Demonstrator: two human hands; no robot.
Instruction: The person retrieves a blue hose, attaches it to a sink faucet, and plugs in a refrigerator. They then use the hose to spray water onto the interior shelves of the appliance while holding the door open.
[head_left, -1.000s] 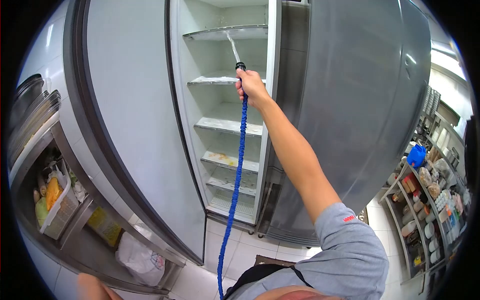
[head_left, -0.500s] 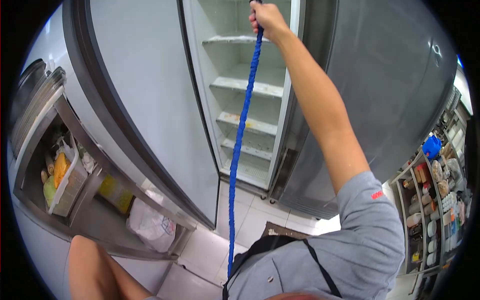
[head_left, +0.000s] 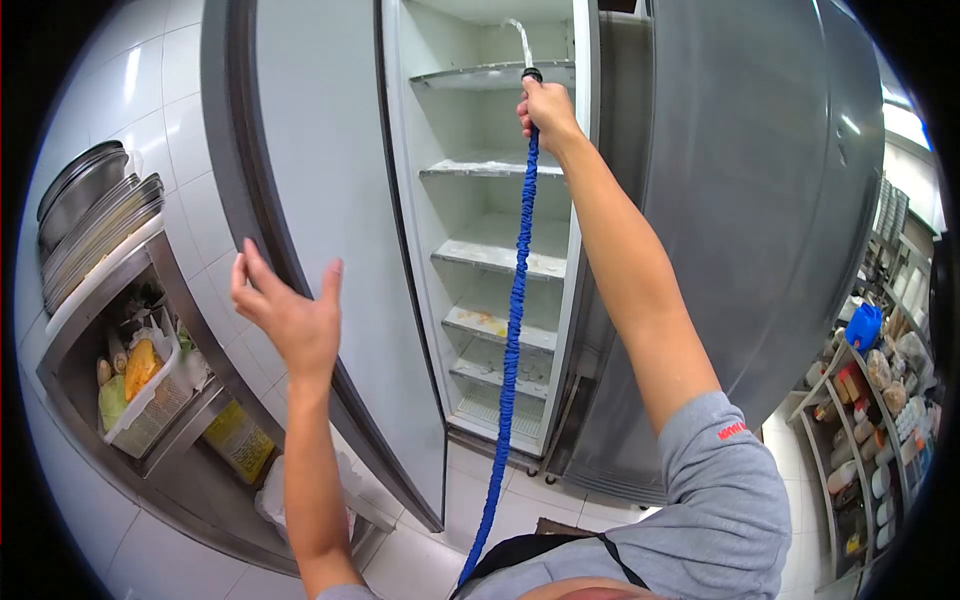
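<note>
My right hand [head_left: 552, 114] is wrapped around the black end of a blue expandable hose [head_left: 516, 320], held up in front of an open refrigerator [head_left: 592, 200]. A stream of water [head_left: 525, 42] leaves the hose end and arcs toward the upper compartment. The hose runs down toward my body, where its lower part is hidden. My left hand [head_left: 295, 320] is raised with fingers spread, holding nothing, nearest to the edge of the swung-open refrigerator door [head_left: 325, 200]. Whitish wet patches lie on the refrigerator shelves [head_left: 500, 258], with yellowish spots on a lower one.
On the left, a metal shelf unit [head_left: 180, 270] holds stacked trays [head_left: 100, 240], a plastic basket [head_left: 180, 390] of produce and a white bag [head_left: 275, 495]. A grey closed door [head_left: 750, 240] stands at right. Further right is a rack [head_left: 815, 450] of containers. The floor is tiled.
My left hand has risen into view beside the door. My right hand and the hose end sit lower in view, and the water stream now shows. The view has tilted up.
</note>
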